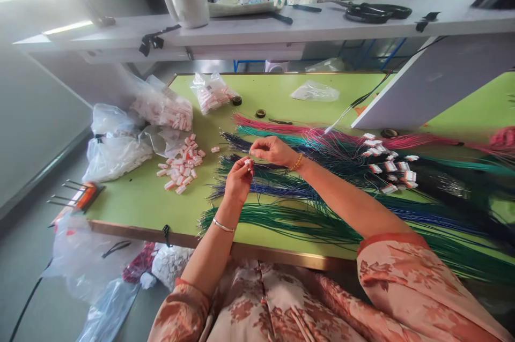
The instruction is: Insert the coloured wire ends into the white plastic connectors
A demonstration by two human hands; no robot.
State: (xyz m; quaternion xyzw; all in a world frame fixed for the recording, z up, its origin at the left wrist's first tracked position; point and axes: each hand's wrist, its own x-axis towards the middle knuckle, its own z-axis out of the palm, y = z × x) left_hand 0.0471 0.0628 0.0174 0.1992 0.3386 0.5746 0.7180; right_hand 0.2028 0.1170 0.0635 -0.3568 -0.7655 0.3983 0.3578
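To the right of the loose connector pile (183,168) on the green counter (137,197), the person's left hand (238,180) pinches a small white connector (248,162). The right hand (274,150) is just beside it, farther from the pile, thumb and fingertip close together; whether they grip a wire cannot be told. Green wires (281,218) and pink wires (277,126) stretch right of the pile, and clustered connectors (389,167) lie well apart from it on that side. Behind the pile sits a bag of connectors (211,93).
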